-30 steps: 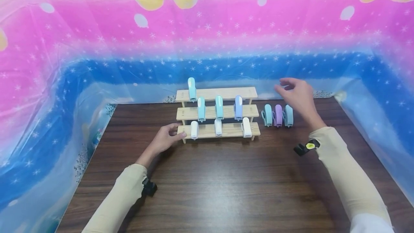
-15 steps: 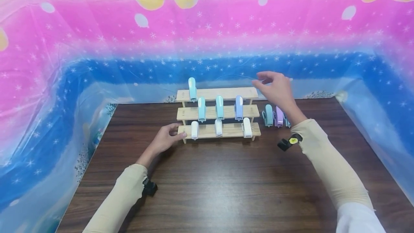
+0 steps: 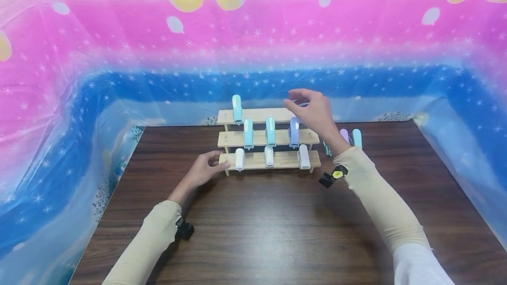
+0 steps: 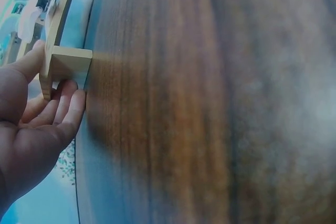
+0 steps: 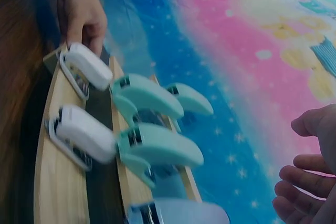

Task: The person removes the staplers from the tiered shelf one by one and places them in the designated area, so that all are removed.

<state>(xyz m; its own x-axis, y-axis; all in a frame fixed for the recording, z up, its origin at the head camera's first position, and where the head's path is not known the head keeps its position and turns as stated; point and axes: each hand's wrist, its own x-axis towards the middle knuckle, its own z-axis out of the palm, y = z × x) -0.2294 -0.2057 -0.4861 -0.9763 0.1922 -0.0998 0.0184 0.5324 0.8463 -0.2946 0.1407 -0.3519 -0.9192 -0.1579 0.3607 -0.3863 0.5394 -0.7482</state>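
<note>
A three-tier wooden display rack (image 3: 253, 161) bears several small staplers. My left hand (image 3: 203, 169) grips the left end of its lowest tier, thumb on top and fingers behind and below. White staplers (image 3: 303, 157) line that tier. The middle tier holds two teal staplers (image 3: 270, 131) and a blue-purple stapler (image 3: 294, 132). One teal stapler (image 3: 237, 108) stands at the left of the top tier. My right hand (image 3: 314, 111) hovers above the top tier's right end, fingers loosely bent; in the right wrist view nothing is between them.
Right of the rack, partly hidden by my right forearm, stand a purple stapler (image 3: 343, 134) and a teal stapler (image 3: 357, 137), with another teal one (image 3: 327, 148) mostly covered. A patterned cloth (image 3: 253, 47) rises behind the dark wooden table (image 3: 253, 223).
My right hand has moved left from above the staplers beside the rack to over the right end of the top tier. The left hand keeps its grip on the rack.
</note>
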